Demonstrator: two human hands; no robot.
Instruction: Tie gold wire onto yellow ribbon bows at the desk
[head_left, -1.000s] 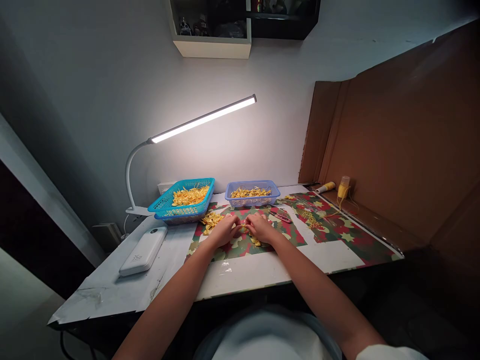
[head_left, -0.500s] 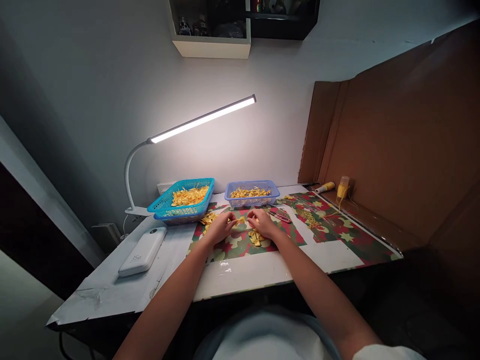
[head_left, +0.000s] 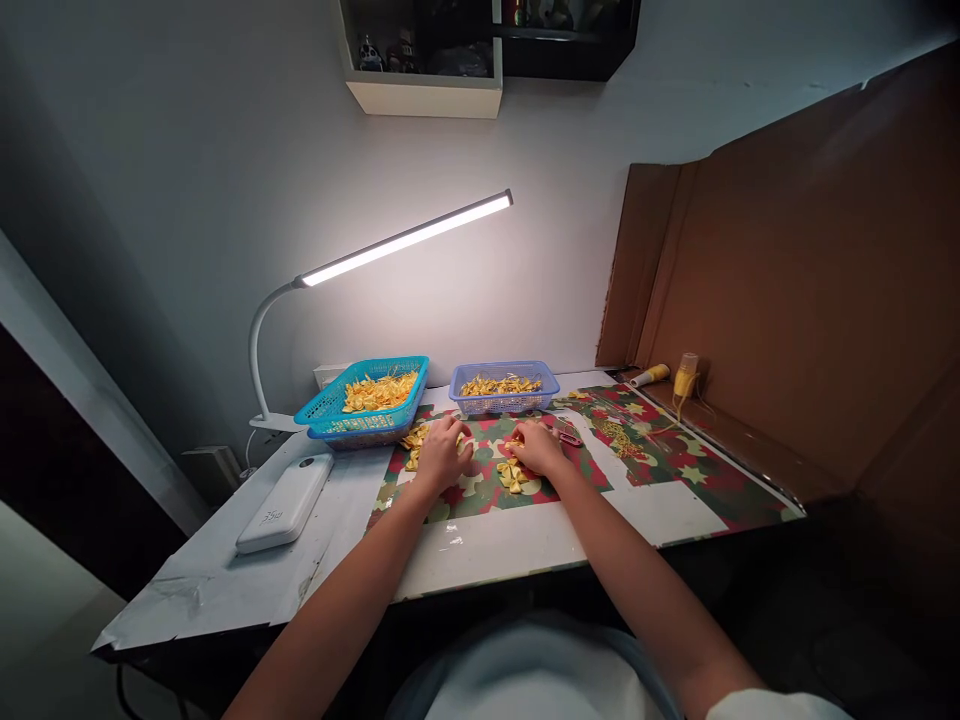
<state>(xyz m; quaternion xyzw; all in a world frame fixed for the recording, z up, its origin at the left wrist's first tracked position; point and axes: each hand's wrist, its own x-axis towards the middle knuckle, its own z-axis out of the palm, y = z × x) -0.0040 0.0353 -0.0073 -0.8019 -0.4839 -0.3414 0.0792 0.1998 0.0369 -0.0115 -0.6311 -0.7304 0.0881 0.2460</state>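
Observation:
My left hand is over the patterned mat, beside a pile of yellow ribbon bows. Its fingers are curved and the thumb stands apart; a little yellow shows beside the fingertips. My right hand is lowered to the mat with its fingers bent together around a small yellow ribbon bow, partly hidden by the fingers. Just below it lies a small group of yellow bows. A pair of pink-red thread snips lies beyond the right hand.
A teal basket and a purple-blue basket hold yellow pieces at the back. A clip-on lamp shines above. A white power bank lies left. Gold-coloured bits, thread spools and a cardboard wall are on the right.
My hands have moved apart from around the small yellow bow. The left has shifted slightly left toward the pile, while the right has gone right and down by the smaller group.

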